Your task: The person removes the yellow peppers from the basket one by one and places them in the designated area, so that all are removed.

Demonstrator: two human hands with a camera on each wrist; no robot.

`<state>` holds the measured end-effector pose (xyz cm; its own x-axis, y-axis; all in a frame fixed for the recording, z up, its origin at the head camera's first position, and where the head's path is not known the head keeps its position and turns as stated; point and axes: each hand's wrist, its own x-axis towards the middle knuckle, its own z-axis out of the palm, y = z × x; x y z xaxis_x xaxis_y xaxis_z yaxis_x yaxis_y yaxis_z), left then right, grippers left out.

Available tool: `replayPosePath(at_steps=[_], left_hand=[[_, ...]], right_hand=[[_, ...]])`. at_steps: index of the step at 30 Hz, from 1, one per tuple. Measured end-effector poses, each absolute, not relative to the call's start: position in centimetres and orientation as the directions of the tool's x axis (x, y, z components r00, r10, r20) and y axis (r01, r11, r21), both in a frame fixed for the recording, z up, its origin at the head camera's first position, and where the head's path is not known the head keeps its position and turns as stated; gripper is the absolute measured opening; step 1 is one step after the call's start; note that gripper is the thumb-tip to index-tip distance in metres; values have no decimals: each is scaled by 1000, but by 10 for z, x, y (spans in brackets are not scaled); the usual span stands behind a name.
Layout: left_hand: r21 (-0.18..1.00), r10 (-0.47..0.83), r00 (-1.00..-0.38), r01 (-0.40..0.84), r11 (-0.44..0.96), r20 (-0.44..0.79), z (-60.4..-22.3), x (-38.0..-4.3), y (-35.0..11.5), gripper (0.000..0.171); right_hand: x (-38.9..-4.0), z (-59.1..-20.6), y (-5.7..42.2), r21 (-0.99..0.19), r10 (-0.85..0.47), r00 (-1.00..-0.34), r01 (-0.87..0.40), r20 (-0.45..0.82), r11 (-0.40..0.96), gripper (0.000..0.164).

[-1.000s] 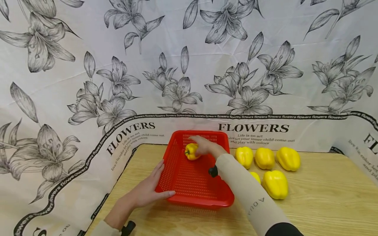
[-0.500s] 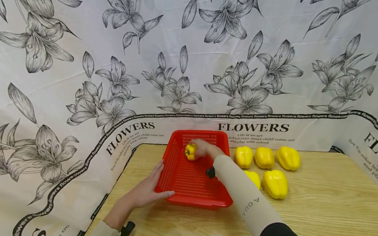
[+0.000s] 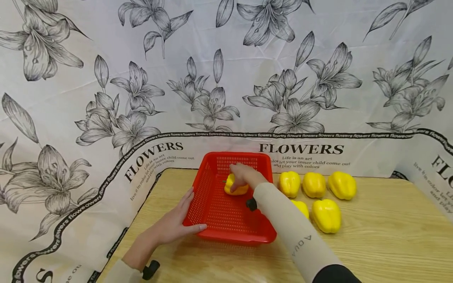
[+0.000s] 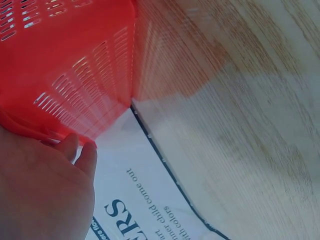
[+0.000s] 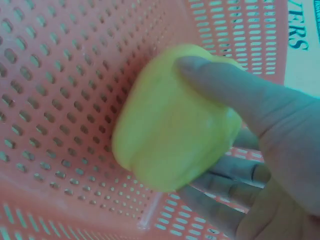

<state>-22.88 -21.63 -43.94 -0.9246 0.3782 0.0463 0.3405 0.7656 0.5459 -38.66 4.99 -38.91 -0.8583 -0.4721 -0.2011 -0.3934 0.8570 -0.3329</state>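
A red plastic basket (image 3: 226, 236) with slotted walls stands on the wooden table. My left hand (image 3: 175, 222) holds its near left corner, the thumb lying over the near rim and the fingers along the left side. In the left wrist view, two fingertips (image 4: 87, 157) bend at the rim. Inside the basket, toward the back, is a yellow bell pepper (image 3: 236, 189) with its green stem pointing left. My right hand (image 3: 244, 175) grips it from above. The right wrist view has the thumb on one side of the bell pepper (image 5: 170, 125) and the other fingers partly hidden behind it.
Right of the basket, several more yellow bell peppers (image 3: 326, 216) lie in two rows; my right sleeve (image 3: 283, 218) partly covers one. Behind the table (image 3: 385, 228) hangs a white cloth (image 3: 219, 31) printed with flowers, close to the basket's back rim.
My right hand's fingers have closed around the bell pepper, which has turned and shifted slightly right and nearer. My left hand stays at the basket corner. The head view has tilted slightly down.
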Motion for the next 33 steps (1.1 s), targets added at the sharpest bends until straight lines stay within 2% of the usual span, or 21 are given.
replayPosePath(at_steps=[5,10,18,25,30,33], left_hand=[[547,379,-925,332,769,29,-440,-229,-217,114],[547,375,-926,331,769,34,-442,-229,-217,114],[550,376,-926,332,767,35,-442,-229,-217,113],[530,376,-925,346,774,56,-439,-229,-217,114],[526,379,-925,342,779,41,-437,-228,-215,114],[526,378,-925,340,779,38,-436,-227,-212,114]], right_hand=[[-379,-383,52,-366,-533,-825,-444,-189,818,52],[-372,-375,51,-413,-556,-825,-471,-107,779,56],[-348,-353,60,-603,-459,-888,-349,-32,718,65],[-330,-339,80,-781,-423,-906,-243,-30,576,67],[-321,-335,97,-839,-392,-919,-184,-37,511,73],[-315,-334,108,-856,-390,-921,-191,-14,480,73]])
